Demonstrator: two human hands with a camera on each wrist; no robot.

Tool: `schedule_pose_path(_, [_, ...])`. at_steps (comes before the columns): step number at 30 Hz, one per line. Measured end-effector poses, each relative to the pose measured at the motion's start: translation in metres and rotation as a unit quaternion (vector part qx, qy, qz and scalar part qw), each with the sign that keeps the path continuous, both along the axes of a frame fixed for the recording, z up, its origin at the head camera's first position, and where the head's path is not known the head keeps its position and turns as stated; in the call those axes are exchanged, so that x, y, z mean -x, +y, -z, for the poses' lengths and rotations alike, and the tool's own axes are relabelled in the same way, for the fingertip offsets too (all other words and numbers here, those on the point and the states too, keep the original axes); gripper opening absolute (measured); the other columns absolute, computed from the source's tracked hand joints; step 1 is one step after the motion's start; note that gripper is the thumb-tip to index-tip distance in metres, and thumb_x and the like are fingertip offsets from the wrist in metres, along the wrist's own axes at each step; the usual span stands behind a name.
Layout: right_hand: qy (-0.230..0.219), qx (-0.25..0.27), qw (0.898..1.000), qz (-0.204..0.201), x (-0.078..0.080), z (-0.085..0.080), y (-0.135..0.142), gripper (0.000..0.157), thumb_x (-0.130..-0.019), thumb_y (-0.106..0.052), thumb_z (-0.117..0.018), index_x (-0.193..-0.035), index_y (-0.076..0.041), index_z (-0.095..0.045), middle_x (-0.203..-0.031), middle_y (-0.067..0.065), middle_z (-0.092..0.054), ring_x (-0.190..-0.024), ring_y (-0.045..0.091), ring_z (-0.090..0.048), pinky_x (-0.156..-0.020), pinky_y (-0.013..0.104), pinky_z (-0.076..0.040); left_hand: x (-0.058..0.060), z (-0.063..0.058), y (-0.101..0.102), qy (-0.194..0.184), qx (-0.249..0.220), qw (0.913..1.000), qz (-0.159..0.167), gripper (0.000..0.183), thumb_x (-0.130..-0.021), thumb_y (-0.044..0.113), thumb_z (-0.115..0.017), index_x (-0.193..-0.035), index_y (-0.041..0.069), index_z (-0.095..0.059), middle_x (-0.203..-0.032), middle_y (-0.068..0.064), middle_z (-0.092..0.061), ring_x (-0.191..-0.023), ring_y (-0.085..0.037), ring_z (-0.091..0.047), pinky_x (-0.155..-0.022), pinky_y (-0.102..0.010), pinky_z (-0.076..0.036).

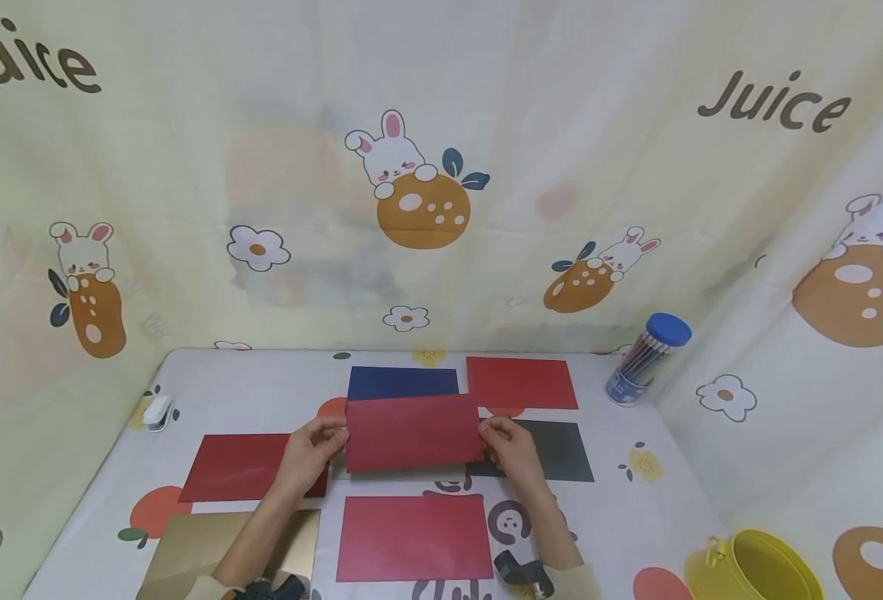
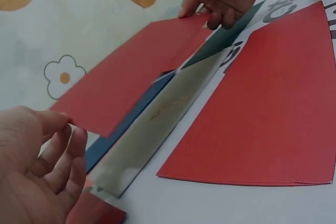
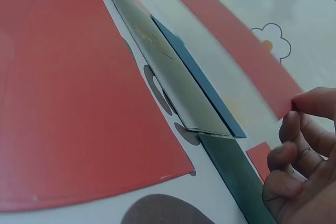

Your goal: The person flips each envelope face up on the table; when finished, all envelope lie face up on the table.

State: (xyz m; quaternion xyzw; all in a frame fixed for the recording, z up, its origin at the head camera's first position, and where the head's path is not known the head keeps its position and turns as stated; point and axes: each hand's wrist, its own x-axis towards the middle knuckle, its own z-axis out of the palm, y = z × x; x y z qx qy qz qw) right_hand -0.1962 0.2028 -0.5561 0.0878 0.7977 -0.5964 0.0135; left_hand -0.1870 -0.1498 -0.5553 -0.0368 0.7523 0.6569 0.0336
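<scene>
My left hand (image 1: 312,454) pinches the left edge of a red rectangular card (image 1: 414,433), thumb and fingertips at its border. At the opposite short edge, my right hand (image 1: 514,450) pinches the same card. It is raised above the table, partly covering a blue card (image 1: 402,381) and a dark green card (image 1: 557,450). Beneath it in the left wrist view lies a pale gold-green card (image 2: 152,119), mostly hidden from the head view. Nearer me, another red card (image 1: 414,539) lies flat. Whether these are single cards or envelopes I cannot tell.
More cards lie around: a red one (image 1: 524,383) at the back, a dark red one (image 1: 234,467) and a gold one (image 1: 186,550) at left. A small white stapler-like object (image 1: 159,413), a blue-lidded pencil jar (image 1: 645,360) and a yellow bucket (image 1: 711,575) stand toward the sides.
</scene>
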Motion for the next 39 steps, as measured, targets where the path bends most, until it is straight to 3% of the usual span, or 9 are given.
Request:
schedule_pose_path(4, [-0.001, 0.014, 1.0, -0.001, 0.0, 0.0, 0.0, 0.029, -0.095, -0.036, -0.07, -0.111, -0.013, -0.07, -0.1, 0.005, -0.07, -0.089, 0.021, -0.062, -0.071, 0.03, -0.046, -0.001, -0.002, -0.002, 0.001, 0.0, 1.0, 0.004, 0.026, -0.094, 0.021, -0.073, -0.118, 0.011, -0.069, -0.096, -0.011, -0.066, -0.087, -0.03, -0.065, -0.069, -0.03, -0.052])
schedule_pose_path(9, [0.005, 0.047, 0.999, -0.006, 0.002, -0.003, -0.001, 0.032, -0.094, -0.038, -0.072, -0.112, -0.013, -0.07, -0.098, 0.008, -0.07, -0.089, 0.026, -0.062, -0.074, 0.031, -0.05, 0.0, -0.006, -0.003, 0.006, -0.004, 1.0, 0.004, 0.025, -0.094, 0.023, -0.073, -0.115, 0.01, -0.068, -0.096, -0.012, -0.066, -0.085, -0.029, -0.064, -0.073, -0.033, -0.054])
schedule_pose_path(17, [0.024, 0.058, 0.998, -0.026, 0.002, -0.006, -0.001, 0.039, -0.091, -0.042, -0.074, -0.116, -0.012, -0.072, -0.102, 0.018, -0.072, -0.082, 0.03, -0.059, -0.064, 0.026, -0.045, 0.002, -0.009, -0.006, 0.021, -0.018, 0.9996, 0.004, 0.028, -0.096, 0.025, -0.07, -0.117, 0.006, -0.067, -0.106, -0.02, -0.068, -0.094, -0.038, -0.065, -0.078, -0.033, -0.055])
schedule_pose_path(21, [0.028, 0.057, 0.998, -0.029, 0.002, -0.005, -0.001, 0.037, -0.092, -0.04, -0.073, -0.117, -0.013, -0.073, -0.092, 0.021, -0.067, -0.073, 0.023, -0.055, -0.058, 0.023, -0.041, 0.002, -0.01, -0.007, 0.017, -0.016, 0.9997, -0.003, 0.031, -0.099, 0.033, -0.066, -0.119, 0.009, -0.069, -0.112, -0.022, -0.069, -0.098, -0.039, -0.063, -0.078, -0.031, -0.055])
schedule_pose_path(25, [0.032, 0.059, 0.997, -0.032, 0.001, -0.006, -0.002, 0.036, -0.092, -0.043, -0.072, -0.116, -0.017, -0.075, -0.079, 0.014, -0.059, -0.068, 0.02, -0.052, -0.054, 0.023, -0.039, 0.001, -0.01, -0.008, 0.01, -0.021, 0.9997, -0.009, 0.032, -0.099, 0.036, -0.064, -0.119, 0.012, -0.07, -0.114, -0.021, -0.069, -0.1, -0.038, -0.064, -0.078, -0.031, -0.055])
schedule_pose_path(32, [0.029, 0.058, 0.998, -0.024, 0.001, -0.006, -0.004, 0.045, -0.088, -0.053, -0.073, -0.118, -0.02, -0.074, -0.077, 0.01, -0.061, -0.069, 0.021, -0.055, -0.057, 0.025, -0.043, 0.0, -0.007, -0.011, 0.029, -0.025, 0.9993, -0.005, 0.046, -0.096, 0.05, -0.062, -0.125, 0.015, -0.068, -0.113, -0.024, -0.067, -0.102, -0.039, -0.062, -0.079, -0.033, -0.055])
schedule_pose_path(35, [0.027, 0.056, 0.998, -0.024, 0.001, -0.006, -0.004, 0.042, -0.087, -0.05, -0.075, -0.118, -0.022, -0.074, -0.083, 0.011, -0.065, -0.075, 0.022, -0.058, -0.063, 0.027, -0.046, 0.0, -0.008, -0.012, 0.03, -0.016, 0.9994, -0.004, 0.045, -0.096, 0.049, -0.064, -0.128, 0.018, -0.067, -0.11, -0.02, -0.067, -0.099, -0.037, -0.061, -0.079, -0.032, -0.053])
schedule_pose_path(39, [0.029, 0.06, 0.997, -0.039, 0.001, -0.004, -0.004, 0.038, -0.089, -0.04, -0.076, -0.123, -0.022, -0.072, -0.106, 0.007, -0.073, -0.086, 0.023, -0.063, -0.072, 0.032, -0.05, -0.001, -0.011, -0.013, 0.036, -0.008, 0.9993, 0.009, 0.042, -0.095, 0.038, -0.07, -0.131, 0.017, -0.065, -0.121, -0.011, -0.068, -0.102, -0.022, -0.063, -0.081, -0.03, -0.053])
